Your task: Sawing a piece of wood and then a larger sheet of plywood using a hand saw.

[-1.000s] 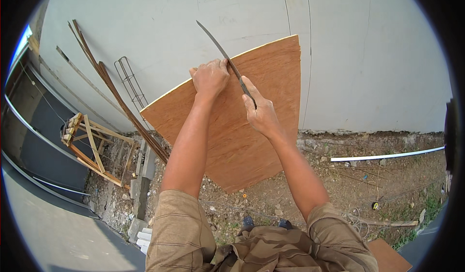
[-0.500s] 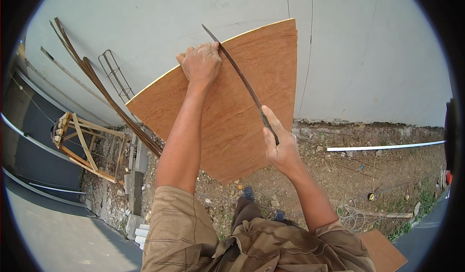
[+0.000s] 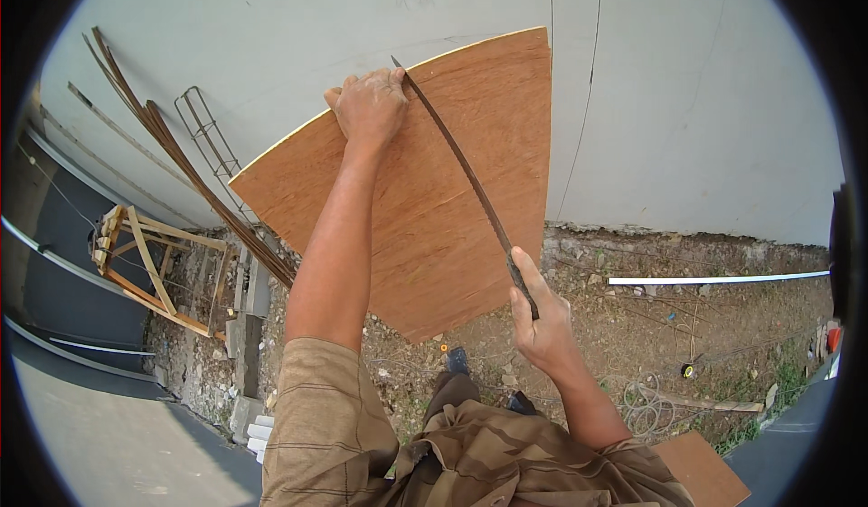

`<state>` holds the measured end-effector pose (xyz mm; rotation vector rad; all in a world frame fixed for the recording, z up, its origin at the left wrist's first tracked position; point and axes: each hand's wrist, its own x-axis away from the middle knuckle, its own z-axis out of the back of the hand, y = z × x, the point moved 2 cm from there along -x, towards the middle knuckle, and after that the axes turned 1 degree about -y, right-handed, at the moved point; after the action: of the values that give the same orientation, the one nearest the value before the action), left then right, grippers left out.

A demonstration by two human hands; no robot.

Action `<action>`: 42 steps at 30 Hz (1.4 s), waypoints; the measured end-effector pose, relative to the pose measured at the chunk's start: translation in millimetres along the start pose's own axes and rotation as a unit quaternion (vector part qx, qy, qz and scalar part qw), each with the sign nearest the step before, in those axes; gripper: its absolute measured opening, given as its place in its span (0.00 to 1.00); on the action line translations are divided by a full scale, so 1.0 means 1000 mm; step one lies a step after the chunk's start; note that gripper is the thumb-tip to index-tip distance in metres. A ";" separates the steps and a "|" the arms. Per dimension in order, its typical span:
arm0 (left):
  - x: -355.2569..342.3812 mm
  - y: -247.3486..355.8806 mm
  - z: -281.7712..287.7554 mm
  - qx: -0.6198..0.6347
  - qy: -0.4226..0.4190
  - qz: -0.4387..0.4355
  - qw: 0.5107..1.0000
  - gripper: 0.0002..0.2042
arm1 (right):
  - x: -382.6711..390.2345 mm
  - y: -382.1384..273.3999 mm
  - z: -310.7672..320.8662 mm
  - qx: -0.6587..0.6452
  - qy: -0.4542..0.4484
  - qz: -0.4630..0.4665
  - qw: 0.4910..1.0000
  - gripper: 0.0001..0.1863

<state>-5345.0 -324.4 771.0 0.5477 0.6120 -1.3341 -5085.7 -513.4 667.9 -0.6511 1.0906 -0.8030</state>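
Left hand (image 3: 366, 105) grips plywood sheet (image 3: 434, 209) top edge.

No packages, labels, signs, screens apparent.

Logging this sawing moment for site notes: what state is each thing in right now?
Plywood sheet: upright, leaning on the grey wall.
Saw blade: slanting across the sheet's face, tip at the top edge.
Left hand: gripping the sheet's top edge.
Right hand: closed on the saw handle.
Wooden frame: lying tilted on the ground.
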 end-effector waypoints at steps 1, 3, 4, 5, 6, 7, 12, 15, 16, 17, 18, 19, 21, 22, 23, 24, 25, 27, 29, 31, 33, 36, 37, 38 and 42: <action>0.001 0.002 0.002 -0.006 0.002 0.002 1.000 0.20 | -0.026 0.003 -0.005 -0.024 0.003 0.014 1.000 0.26; 0.007 0.004 0.007 -0.005 -0.004 -0.003 1.000 0.20 | -0.096 0.015 -0.031 -0.060 -0.051 -0.054 0.995 0.25; 0.007 0.005 0.010 -0.015 -0.010 0.002 1.000 0.20 | -0.134 0.015 -0.046 -0.054 -0.044 -0.054 0.996 0.25; 0.006 0.005 0.012 -0.011 -0.018 0.006 1.000 0.20 | -0.154 0.011 -0.055 -0.065 -0.023 -0.023 0.997 0.25; 0.006 0.005 0.013 -0.006 -0.046 0.016 0.999 0.20 | -0.156 0.012 -0.059 -0.069 -0.023 -0.021 0.997 0.25; 0.003 0.005 0.015 -0.008 -0.018 0.011 1.000 0.20 | -0.159 0.012 -0.062 -0.054 -0.024 -0.018 0.998 0.26; 0.017 0.015 0.017 0.013 0.058 -0.059 0.996 0.19 | -0.073 0.016 -0.037 -0.031 0.032 0.046 0.998 0.27; 0.034 0.017 0.024 0.014 0.065 -0.049 0.997 0.19 | -0.053 0.010 -0.023 -0.047 0.023 0.035 0.998 0.27; 0.038 0.014 0.027 0.024 0.064 -0.032 0.997 0.19 | -0.060 0.007 -0.023 -0.040 -0.005 0.007 0.999 0.27; 0.038 0.013 0.030 0.019 0.084 -0.027 0.996 0.20 | -0.067 0.000 -0.023 -0.035 -0.028 -0.024 0.999 0.27; 0.038 0.012 0.032 0.016 0.077 -0.029 0.996 0.20 | -0.076 -0.008 -0.024 -0.037 -0.025 -0.018 0.999 0.27; 0.035 0.012 0.032 0.024 0.055 -0.022 0.998 0.19 | -0.092 -0.015 -0.027 -0.041 -0.025 -0.028 0.998 0.26; 0.029 0.011 0.032 0.032 0.025 -0.024 0.999 0.18 | -0.121 -0.021 -0.038 -0.048 -0.019 -0.047 0.998 0.26; 0.026 0.009 0.031 0.023 0.022 -0.013 0.999 0.18 | -0.129 -0.022 -0.042 -0.045 -0.017 -0.042 0.998 0.26; 0.024 0.007 0.029 0.033 -0.017 -0.005 0.999 0.18 | -0.131 -0.020 -0.045 -0.038 -0.020 -0.038 0.998 0.25; 0.022 0.004 0.029 0.022 0.007 0.006 1.000 0.18 | -0.120 -0.015 -0.045 -0.034 -0.025 -0.049 0.998 0.25; 0.018 0.000 0.029 0.020 0.001 -0.005 1.000 0.18 | -0.097 -0.009 -0.042 -0.022 -0.051 -0.071 0.996 0.26; 0.014 -0.002 0.027 0.014 0.005 0.021 1.000 0.19 | -0.047 -0.007 -0.032 0.005 -0.007 0.002 1.000 0.27; 0.016 0.000 0.026 0.036 0.003 -0.011 0.999 0.19 | -0.011 -0.005 -0.021 0.020 0.044 0.088 0.995 0.27; 0.024 0.008 0.025 0.051 0.004 -0.036 0.998 0.19 | 0.004 -0.010 -0.016 0.026 0.062 0.038 0.997 0.29; 0.032 0.008 0.030 0.029 0.016 -0.020 0.999 0.19 | -0.024 -0.015 -0.027 -0.038 0.022 -0.018 0.999 0.28; 0.034 0.007 0.035 0.018 -0.012 -0.016 1.000 0.19 | -0.117 -0.018 -0.055 -0.039 -0.005 -0.035 0.999 0.27; 0.034 0.005 0.036 0.018 -0.035 -0.007 0.999 0.20 | -0.131 -0.018 -0.064 -0.030 0.005 -0.023 0.999 0.27; 0.030 0.002 0.036 0.017 -0.024 -0.004 1.000 0.20 | -0.130 -0.016 -0.064 -0.035 0.004 -0.014 0.999 0.27; 0.011 -0.004 0.023 0.028 -0.050 0.003 0.998 0.21 | -0.037 0.001 -0.045 -0.013 0.000 -0.043 0.999 0.28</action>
<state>-5344.9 -348.1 780.1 0.5240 0.4915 -1.3667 -5136.4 -485.8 671.2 -0.7229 1.0794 -0.8635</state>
